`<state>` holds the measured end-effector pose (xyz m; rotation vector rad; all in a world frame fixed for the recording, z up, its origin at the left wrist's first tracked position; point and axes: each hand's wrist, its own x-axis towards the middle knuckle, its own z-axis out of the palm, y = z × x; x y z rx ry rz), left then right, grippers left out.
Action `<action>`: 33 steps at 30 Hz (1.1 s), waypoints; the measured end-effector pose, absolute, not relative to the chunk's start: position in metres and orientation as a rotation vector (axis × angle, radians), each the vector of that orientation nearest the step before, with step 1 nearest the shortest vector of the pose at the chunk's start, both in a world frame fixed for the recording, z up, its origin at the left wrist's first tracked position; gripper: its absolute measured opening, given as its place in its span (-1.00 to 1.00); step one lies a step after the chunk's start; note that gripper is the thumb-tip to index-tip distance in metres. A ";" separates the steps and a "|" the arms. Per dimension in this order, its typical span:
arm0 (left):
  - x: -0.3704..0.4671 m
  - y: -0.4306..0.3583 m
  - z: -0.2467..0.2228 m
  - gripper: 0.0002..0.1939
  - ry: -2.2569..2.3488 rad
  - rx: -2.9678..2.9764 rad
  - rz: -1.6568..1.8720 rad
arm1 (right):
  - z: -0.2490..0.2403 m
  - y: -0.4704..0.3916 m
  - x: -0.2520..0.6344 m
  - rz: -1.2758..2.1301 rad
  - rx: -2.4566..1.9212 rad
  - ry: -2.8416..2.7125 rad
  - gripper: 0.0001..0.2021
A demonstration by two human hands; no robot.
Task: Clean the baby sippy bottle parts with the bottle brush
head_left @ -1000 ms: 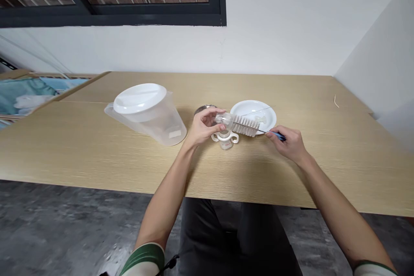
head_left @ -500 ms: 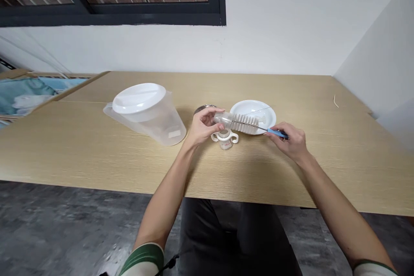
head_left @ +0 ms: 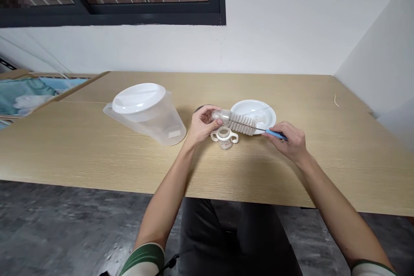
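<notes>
The left hand (head_left: 203, 126), partly curled, grips a clear cap (head_left: 221, 115) turned sideways. Just right of it is a brush (head_left: 242, 124), head at the cap's mouth, long axis sloping down rightward. The right hand (head_left: 290, 140), closed, pinches the brush's blue handle (head_left: 277, 134), palm down.

Brush (head_left: 242, 124) right of pitcher (head_left: 155, 123)

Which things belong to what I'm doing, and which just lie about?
In use: blue-handled brush in right hand, clear piece in left hand; probably two-handled bottle, white bowl.

Apparently lying about: lidded jug, thin pale strip.
</notes>
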<state>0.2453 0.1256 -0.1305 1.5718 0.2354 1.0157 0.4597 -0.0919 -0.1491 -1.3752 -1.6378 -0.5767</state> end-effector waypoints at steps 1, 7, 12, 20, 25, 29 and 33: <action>0.245 0.126 -0.131 -0.49 0.217 1.570 1.009 | -0.150 -0.092 0.460 -0.569 -1.392 -1.633 -0.90; 0.245 0.130 -0.134 -0.44 0.172 1.553 0.979 | -0.157 -0.092 0.459 -0.476 -1.497 -1.684 -0.81; 0.244 0.130 -0.133 -0.47 0.203 1.565 0.998 | -0.155 -0.092 0.460 -0.542 -1.467 -1.695 -0.81; 0.241 0.140 -0.138 -0.26 0.232 1.482 1.061 | -0.152 -0.094 0.461 -0.510 -1.481 -1.654 -0.77; 0.241 0.146 -0.139 -0.34 0.240 1.377 1.088 | -0.149 -0.096 0.464 -0.525 -1.504 -1.606 -0.79; 0.243 0.142 -0.137 -0.37 0.252 1.364 1.101 | -0.146 -0.098 0.465 -0.527 -1.507 -1.512 -0.80; 0.245 0.137 -0.134 -0.36 0.255 1.387 1.113 | -0.143 -0.099 0.463 -0.465 -1.474 -1.478 -0.78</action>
